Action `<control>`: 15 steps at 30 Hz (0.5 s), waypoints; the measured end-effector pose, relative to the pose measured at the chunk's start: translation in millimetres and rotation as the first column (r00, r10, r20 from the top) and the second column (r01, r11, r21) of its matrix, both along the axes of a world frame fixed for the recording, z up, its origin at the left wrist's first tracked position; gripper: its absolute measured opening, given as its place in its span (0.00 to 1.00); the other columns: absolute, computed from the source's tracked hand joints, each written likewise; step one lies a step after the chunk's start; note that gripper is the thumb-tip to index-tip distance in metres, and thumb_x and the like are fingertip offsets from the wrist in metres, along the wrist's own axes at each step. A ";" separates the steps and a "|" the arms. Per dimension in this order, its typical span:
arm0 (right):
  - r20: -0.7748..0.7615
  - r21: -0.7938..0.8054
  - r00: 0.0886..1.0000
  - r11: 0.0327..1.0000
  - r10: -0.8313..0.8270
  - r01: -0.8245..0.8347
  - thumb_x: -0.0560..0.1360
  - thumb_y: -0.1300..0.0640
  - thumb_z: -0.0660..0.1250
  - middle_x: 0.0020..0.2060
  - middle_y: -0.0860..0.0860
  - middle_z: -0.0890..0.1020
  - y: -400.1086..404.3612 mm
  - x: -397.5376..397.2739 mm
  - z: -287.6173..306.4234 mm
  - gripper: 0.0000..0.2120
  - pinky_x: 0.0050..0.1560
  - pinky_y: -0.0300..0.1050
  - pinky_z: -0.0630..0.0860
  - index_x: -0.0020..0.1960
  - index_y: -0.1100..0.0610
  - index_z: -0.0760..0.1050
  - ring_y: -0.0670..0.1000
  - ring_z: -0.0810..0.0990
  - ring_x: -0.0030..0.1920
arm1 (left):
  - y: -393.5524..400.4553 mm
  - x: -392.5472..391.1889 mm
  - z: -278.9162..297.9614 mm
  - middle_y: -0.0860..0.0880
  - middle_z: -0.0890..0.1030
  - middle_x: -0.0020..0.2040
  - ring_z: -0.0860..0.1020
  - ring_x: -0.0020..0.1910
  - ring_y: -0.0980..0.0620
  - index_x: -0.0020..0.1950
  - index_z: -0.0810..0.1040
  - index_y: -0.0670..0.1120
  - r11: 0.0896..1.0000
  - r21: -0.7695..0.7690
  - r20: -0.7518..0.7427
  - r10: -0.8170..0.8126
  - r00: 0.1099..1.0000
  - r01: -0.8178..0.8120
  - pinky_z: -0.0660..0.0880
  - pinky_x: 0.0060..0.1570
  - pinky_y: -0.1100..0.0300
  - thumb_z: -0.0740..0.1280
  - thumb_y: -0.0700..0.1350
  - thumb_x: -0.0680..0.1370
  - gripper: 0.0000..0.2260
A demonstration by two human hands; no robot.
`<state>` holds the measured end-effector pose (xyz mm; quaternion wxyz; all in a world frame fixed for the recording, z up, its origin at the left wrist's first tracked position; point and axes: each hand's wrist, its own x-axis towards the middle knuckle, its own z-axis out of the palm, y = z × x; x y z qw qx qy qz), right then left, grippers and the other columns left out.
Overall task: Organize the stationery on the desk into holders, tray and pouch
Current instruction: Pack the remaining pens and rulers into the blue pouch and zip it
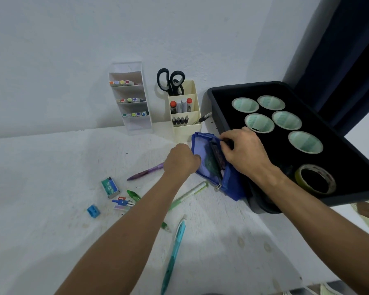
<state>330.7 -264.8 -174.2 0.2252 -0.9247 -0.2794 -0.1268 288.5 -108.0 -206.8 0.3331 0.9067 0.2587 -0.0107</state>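
A blue zip pouch (230, 184) stands open on the desk against the black tray (349, 167). My left hand (181, 160) grips the pouch's near edge. My right hand (243, 152) pinches the far edge, holding the mouth apart; dark items show inside. Loose on the desk lie a purple pen (145, 172), a green-and-white pen (190, 193), a teal pen (173, 256), a staple box (110, 187), a blue sharpener (93, 210) and small refills (123, 203).
A clear tiered holder (130, 99) with markers and a cream holder (184, 116) with scissors (171, 81) stand at the wall. The tray holds several tape rolls (287, 120) and a yellow tape ring (315, 178). A dark curtain (349, 50) hangs at right.
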 end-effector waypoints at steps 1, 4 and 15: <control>0.000 0.003 1.000 1.000 0.000 0.000 0.76 0.56 0.65 0.45 0.51 0.83 0.2 -0.1 0.2 0.09 0.44 0.45 0.72 0.54 0.56 0.81 0.50 0.71 0.46 | 1.6 -0.4 -2.0 0.49 0.71 0.34 0.73 0.36 0.48 0.36 0.67 0.45 0.999 -0.015 -0.044 -0.033 0.998 0.032 0.68 0.33 0.59 0.66 0.46 0.75 0.12; 0.000 0.019 1.000 1.000 -0.002 0.002 0.75 0.57 0.65 0.44 0.51 0.83 0.2 -0.7 1.0 0.09 0.44 0.44 0.71 0.53 0.56 0.81 0.49 0.70 0.45 | 3.0 1.3 -2.3 0.48 0.71 0.32 0.73 0.37 0.47 0.33 0.67 0.43 0.991 -0.088 -0.069 -0.105 0.992 0.099 0.67 0.32 0.60 0.65 0.40 0.74 0.11; -0.031 -0.036 0.999 0.999 -0.010 0.009 0.73 0.56 0.67 0.39 0.55 0.81 2.8 -5.8 5.2 0.09 0.44 0.48 0.76 0.50 0.58 0.82 0.54 0.74 0.48 | 3.9 -7.0 19.7 0.39 0.83 0.43 0.76 0.33 0.49 0.48 0.81 0.37 0.954 -0.247 0.075 -0.158 0.985 0.172 0.68 0.28 0.63 0.60 0.46 0.77 0.14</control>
